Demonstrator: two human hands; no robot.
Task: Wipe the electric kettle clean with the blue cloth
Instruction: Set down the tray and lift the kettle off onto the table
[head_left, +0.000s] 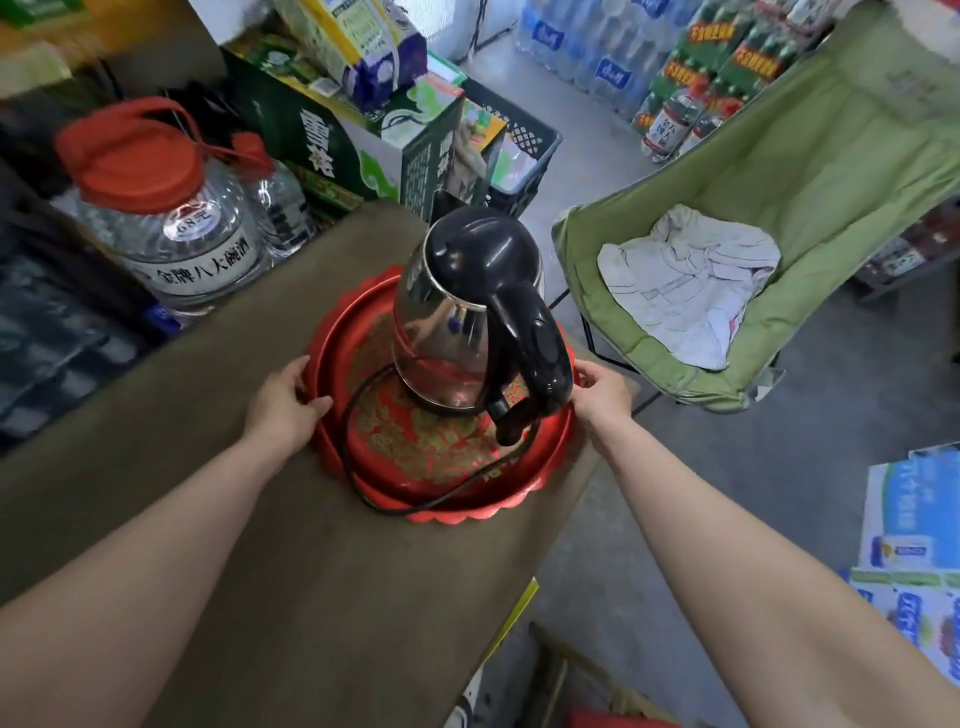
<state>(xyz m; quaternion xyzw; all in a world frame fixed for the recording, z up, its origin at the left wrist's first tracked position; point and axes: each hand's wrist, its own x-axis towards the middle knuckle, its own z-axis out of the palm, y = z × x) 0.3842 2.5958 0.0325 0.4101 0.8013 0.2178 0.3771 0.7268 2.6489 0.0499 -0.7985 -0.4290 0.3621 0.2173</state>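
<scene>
An electric kettle (447, 312) with a shiny steel body, black lid and black handle stands upright on a round red tray (447, 506) with a gold pattern. Its black cord (358, 415) loops over the tray's near side. My left hand (285, 400) grips the tray's left rim. My right hand (602, 389) holds the tray's right rim, just beside the kettle's handle. No blue cloth is in view.
The tray sits on a brown table (260, 519) whose right edge drops to the floor. Large clear jars with red lids (171, 208) and green cartons (332, 140) crowd the table's far left. A green folding chair (779, 208) with a white cloth (685, 280) stands to the right.
</scene>
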